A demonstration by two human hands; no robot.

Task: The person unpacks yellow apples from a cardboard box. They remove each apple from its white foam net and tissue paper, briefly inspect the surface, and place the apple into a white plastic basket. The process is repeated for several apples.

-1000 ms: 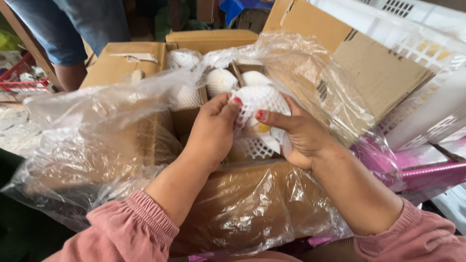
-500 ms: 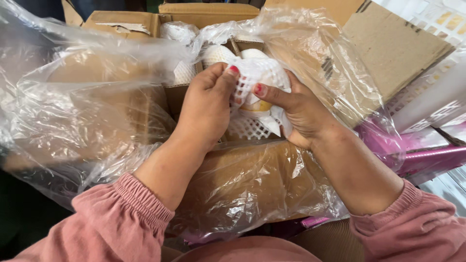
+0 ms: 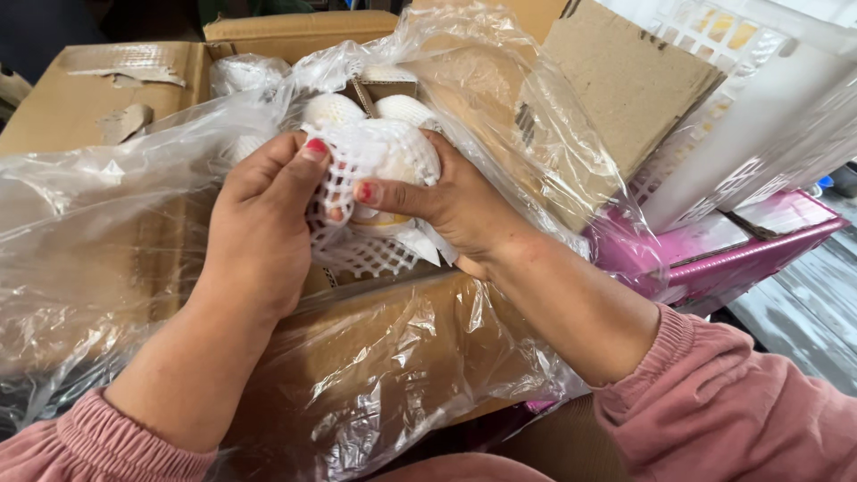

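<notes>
Fruit [image 3: 393,165] in net sleeve [image 3: 375,254] gripped by left hand [image 3: 259,236] and right hand [image 3: 455,210], fingers closed | sleeve loose below fingertips | risk: slip, bruising if squeezed.

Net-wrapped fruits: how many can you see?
5. One fruit sits between the left hand and right hand; four lie in the box behind. The plastic liner may hide more.
</notes>
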